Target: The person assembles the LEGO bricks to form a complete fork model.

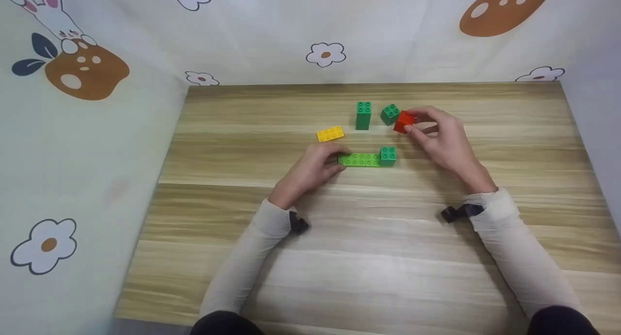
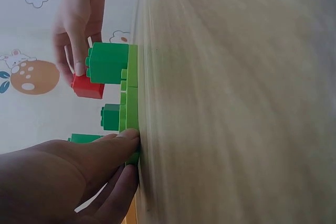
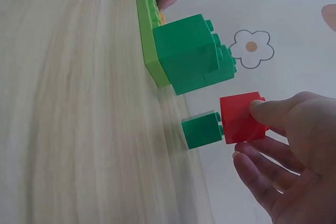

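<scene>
Centre frame, the left hand (image 1: pixel 313 167) pinches a long lime-green plastic strip (image 1: pixel 359 160), one green plastic brick (image 1: pixel 387 156) already on its end; upper right of centre, the right hand (image 1: pixel 449 143) pinches a red plastic cube (image 1: pixel 403 122), not yet attached

Lighting soft and diffuse; definition fair in the head view, weaker in parts of both wrist views.
Head view: moderately bright, with a broad pale glare on the near middle of the table (image 1: pixel 368 277) and faint, soft-edged shadows beside the right sleeve (image 1: pixel 526 257) and below the left hand (image 1: pixel 315 167). Left wrist view: dimmer and hazy; the left hand is heavily shaded, whitish sheen streaks the table, and the wood grain is smeared. Right wrist view: brighter; the red brick (image 3: pixel 241 118) reads with clear edges, grain soft.
</scene>
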